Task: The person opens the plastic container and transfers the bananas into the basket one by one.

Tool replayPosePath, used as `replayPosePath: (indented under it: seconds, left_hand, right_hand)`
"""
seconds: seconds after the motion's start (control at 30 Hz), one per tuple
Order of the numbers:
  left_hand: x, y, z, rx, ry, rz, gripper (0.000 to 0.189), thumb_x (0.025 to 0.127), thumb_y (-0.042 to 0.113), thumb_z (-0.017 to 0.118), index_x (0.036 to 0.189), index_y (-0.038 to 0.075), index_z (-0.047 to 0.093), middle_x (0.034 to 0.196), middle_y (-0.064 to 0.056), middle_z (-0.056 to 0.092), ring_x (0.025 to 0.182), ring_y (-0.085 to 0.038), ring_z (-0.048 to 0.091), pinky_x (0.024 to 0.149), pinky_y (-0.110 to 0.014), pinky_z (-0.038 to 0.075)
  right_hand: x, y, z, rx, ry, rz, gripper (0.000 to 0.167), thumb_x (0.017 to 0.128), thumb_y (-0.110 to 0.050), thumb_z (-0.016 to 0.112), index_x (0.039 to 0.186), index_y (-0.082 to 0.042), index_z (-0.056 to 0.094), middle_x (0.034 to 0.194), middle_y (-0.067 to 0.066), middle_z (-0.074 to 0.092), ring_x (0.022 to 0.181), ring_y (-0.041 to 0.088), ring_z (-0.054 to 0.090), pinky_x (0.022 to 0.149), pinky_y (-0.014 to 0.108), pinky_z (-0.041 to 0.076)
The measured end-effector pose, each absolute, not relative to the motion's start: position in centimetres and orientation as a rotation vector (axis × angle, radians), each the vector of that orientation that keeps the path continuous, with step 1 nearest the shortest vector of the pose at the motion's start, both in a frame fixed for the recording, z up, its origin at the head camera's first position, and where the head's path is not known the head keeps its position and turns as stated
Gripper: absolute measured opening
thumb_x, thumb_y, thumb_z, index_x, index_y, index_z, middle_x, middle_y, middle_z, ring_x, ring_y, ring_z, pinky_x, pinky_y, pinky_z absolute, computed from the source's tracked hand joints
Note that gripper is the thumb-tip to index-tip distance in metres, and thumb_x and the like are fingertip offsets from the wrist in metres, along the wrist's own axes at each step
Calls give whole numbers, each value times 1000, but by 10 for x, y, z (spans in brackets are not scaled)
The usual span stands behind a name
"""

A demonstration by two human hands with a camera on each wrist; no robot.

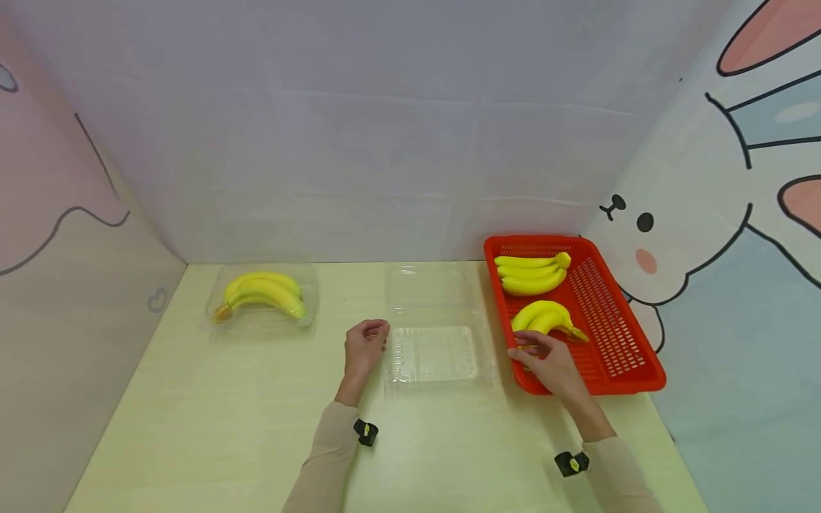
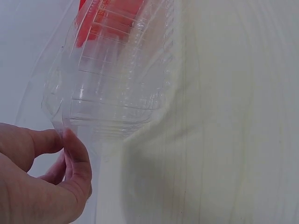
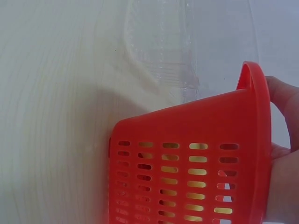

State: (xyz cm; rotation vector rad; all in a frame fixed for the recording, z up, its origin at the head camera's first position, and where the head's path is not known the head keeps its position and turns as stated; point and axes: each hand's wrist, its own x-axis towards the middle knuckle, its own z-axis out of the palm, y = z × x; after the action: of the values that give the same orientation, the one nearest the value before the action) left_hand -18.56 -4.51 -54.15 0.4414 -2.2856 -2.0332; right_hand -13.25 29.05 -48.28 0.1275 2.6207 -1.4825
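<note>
My left hand [image 1: 365,347] pinches the left edge of a clear plastic clamshell box [image 1: 436,354] between thumb and bent index finger. The box lies unfolded, its lid [image 1: 426,286] toward the wall; in the left wrist view its ribbed wall [image 2: 117,88] shows close up. My right hand [image 1: 548,362] reaches over the near left corner of a red basket [image 1: 625,313], fingertips at the rim and right by the nearer banana bunch [image 1: 541,317]. In the right wrist view the basket wall [image 3: 196,121] hides those fingertips, and I cannot tell whether they grip the bunch.
Another banana bunch [image 1: 532,274] lies in the back of the basket. At the far left, a clear box [image 1: 301,320] with a banana bunch [image 1: 263,292] in it stands on the pale wooden table [image 1: 224,427]. A white sheet [image 1: 372,142] rises behind the table's back edge.
</note>
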Motion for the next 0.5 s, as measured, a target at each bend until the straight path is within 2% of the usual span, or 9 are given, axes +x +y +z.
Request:
replayPosePath:
  seconds: [0.27,0.5]
  left_hand:
    - [-185,-45,-542,432,-2281,-2044,17,97,6,70,107,-7,73,95,-19,73,81,-31,69,57,-17,53]
    - [-185,-45,-542,440,-2287,-2046,17,97,7,70,108,-6,73,95,-17,72,74,-21,67,57,-17,53]
  right_hand:
    - [-131,289,-482,121,2626,-1478,49,97,-27,75,135,1,62,126,22,65,108,33,62,78,19,56]
    - [-130,290,-482,121,2636,-1469,48,97,-26,74,136,0,62,127,22,65,109,33,63,79,18,55]
